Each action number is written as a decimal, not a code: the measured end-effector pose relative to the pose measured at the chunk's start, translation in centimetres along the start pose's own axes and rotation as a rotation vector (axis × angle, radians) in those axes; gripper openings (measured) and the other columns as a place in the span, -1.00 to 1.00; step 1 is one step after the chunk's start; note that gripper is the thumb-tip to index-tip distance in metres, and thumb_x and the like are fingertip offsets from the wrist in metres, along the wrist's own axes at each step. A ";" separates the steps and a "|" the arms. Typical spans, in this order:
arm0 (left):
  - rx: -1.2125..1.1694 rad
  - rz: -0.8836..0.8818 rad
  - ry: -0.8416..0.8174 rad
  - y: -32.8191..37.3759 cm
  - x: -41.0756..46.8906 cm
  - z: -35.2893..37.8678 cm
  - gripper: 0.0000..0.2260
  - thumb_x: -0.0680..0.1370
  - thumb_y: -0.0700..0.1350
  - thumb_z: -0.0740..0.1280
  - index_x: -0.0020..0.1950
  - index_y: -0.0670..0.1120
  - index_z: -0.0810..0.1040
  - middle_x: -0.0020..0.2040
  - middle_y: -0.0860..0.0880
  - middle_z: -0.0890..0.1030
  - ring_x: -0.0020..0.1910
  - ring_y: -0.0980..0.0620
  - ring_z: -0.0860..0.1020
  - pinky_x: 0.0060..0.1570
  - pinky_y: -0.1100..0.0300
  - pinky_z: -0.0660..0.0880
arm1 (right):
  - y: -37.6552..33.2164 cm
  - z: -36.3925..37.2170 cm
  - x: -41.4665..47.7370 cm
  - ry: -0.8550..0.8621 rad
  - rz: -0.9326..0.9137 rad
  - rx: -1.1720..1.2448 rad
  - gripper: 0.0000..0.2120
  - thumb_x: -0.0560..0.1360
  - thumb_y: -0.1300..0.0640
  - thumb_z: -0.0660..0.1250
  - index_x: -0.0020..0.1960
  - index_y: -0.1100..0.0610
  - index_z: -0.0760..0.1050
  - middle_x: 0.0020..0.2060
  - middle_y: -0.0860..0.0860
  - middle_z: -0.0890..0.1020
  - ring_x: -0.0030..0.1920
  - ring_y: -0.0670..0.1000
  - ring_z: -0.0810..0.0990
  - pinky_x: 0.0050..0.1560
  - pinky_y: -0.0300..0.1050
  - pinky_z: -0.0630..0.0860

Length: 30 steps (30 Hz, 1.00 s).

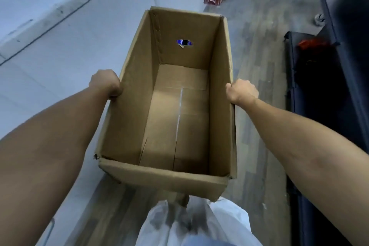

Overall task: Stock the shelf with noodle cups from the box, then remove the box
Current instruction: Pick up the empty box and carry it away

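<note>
Head view is showing the left hand (105, 84) and right hand (242, 92) gripping the long sides of the box (127, 110), held empty over the floor (255, 66), so the cups are probably all stocked and only carrying it away is remaining.

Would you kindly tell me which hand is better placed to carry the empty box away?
Right, marginally: open floor lies on its side. Otherwise even: the left hand and right hand grip opposite long rims of the box, level with each other.
</note>
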<state>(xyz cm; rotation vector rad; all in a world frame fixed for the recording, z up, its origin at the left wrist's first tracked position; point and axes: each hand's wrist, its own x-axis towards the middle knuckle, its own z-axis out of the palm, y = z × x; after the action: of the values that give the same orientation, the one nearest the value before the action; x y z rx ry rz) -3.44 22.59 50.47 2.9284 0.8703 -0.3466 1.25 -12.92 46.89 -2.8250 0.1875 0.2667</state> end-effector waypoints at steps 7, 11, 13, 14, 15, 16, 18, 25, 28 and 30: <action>-0.039 -0.017 -0.004 8.2 12.4 -1.1 -0.85 0.49 -0.19 0.36 -0.23 -0.19 0.45 -0.19 -0.15 0.46 -0.18 -0.13 0.43 -0.20 0.10 0.39 | -2.3 -1.2 14.1 -0.028 0.046 0.006 -0.57 0.58 -0.04 0.04 0.18 0.21 0.52 0.17 0.23 0.55 0.17 0.27 0.52 0.15 0.01 0.44; -0.069 -0.004 -0.038 11.3 21.4 -0.2 -0.86 0.51 -0.12 0.38 -0.09 -0.21 0.56 -0.09 -0.19 0.54 -0.15 -0.15 0.45 -0.18 0.06 0.40 | -4.6 0.9 22.3 -0.077 0.092 0.023 -0.55 0.59 -0.05 0.02 0.16 0.22 0.52 0.14 0.23 0.57 0.14 0.27 0.54 0.13 0.04 0.46; -0.085 -0.017 -0.034 12.4 26.6 0.8 -0.80 0.51 -0.08 0.38 -0.02 -0.21 0.59 -0.07 -0.20 0.56 -0.12 -0.19 0.50 -0.16 0.07 0.42 | -6.1 2.9 26.9 -0.097 0.126 0.033 -0.55 0.59 -0.06 0.02 0.16 0.21 0.52 0.13 0.21 0.57 0.12 0.26 0.54 0.13 0.05 0.46; -0.092 -0.031 -0.038 12.8 28.7 1.4 -0.78 0.50 -0.06 0.39 0.01 -0.21 0.60 -0.04 -0.21 0.57 -0.08 -0.22 0.53 -0.15 0.07 0.43 | -6.8 3.9 28.8 -0.108 0.143 0.028 -0.56 0.60 -0.06 0.02 0.17 0.21 0.51 0.13 0.21 0.57 0.13 0.26 0.54 0.14 0.05 0.46; -0.102 -0.042 -0.044 13.2 30.5 2.1 -0.76 0.50 -0.05 0.39 0.04 -0.20 0.61 0.00 -0.22 0.58 -0.03 -0.24 0.55 -0.13 0.06 0.45 | -7.4 4.8 30.3 -0.130 0.161 0.023 -0.56 0.60 -0.06 0.02 0.18 0.21 0.50 0.14 0.20 0.56 0.15 0.25 0.53 0.15 0.04 0.45; -0.112 -0.063 -0.051 13.7 33.1 2.8 -0.74 0.50 -0.05 0.39 0.07 -0.20 0.61 0.03 -0.23 0.59 0.02 -0.26 0.55 -0.10 0.05 0.46 | -8.5 6.2 32.6 -0.160 0.185 0.022 -0.56 0.61 -0.06 0.02 0.21 0.21 0.49 0.16 0.20 0.55 0.17 0.25 0.52 0.16 0.04 0.44; -0.123 -0.102 -0.054 14.2 37.3 4.1 -0.73 0.50 -0.05 0.38 0.10 -0.20 0.61 0.07 -0.25 0.59 0.06 -0.28 0.55 -0.04 0.04 0.48 | -10.2 8.5 36.5 -0.237 0.237 0.023 -0.58 0.61 -0.04 0.04 0.24 0.22 0.46 0.17 0.20 0.54 0.19 0.24 0.51 0.18 0.03 0.42; -0.112 -0.045 -0.048 15.6 48.5 10.9 -0.75 0.55 -0.09 0.32 0.14 -0.19 0.62 0.04 -0.25 0.61 0.06 -0.27 0.53 0.02 0.01 0.46 | -12.5 18.0 48.1 -0.662 0.352 0.281 -0.75 0.57 0.26 0.16 -0.28 0.13 0.34 -0.04 0.13 0.55 -0.37 0.07 0.55 -0.23 -0.13 0.61; -0.096 -0.052 -0.067 16.5 52.3 15.8 -0.74 0.58 -0.09 0.29 0.18 -0.18 0.61 0.04 -0.24 0.61 0.06 -0.26 0.52 0.09 -0.01 0.47 | -12.1 23.5 52.7 -0.767 0.431 0.310 -0.75 0.58 0.30 0.11 -0.25 0.13 0.31 0.01 0.14 0.51 -0.63 -0.06 0.52 -0.50 -0.17 0.55; -0.105 -0.052 -0.081 17.2 53.8 18.9 -0.75 0.59 -0.10 0.27 0.18 -0.18 0.62 0.02 -0.26 0.61 0.06 -0.28 0.52 0.10 0.00 0.46 | -11.0 27.1 55.1 -0.790 0.497 0.321 -0.76 0.58 0.33 0.11 -0.25 0.15 0.31 -0.06 0.13 0.51 -0.69 -0.10 0.47 -0.61 -0.16 0.50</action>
<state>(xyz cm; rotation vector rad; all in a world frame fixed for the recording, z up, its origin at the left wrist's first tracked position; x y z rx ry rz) 46.11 34.31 19.50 2.7796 0.9249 -0.4067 52.26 0.22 13.46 -2.1180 0.6682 1.2823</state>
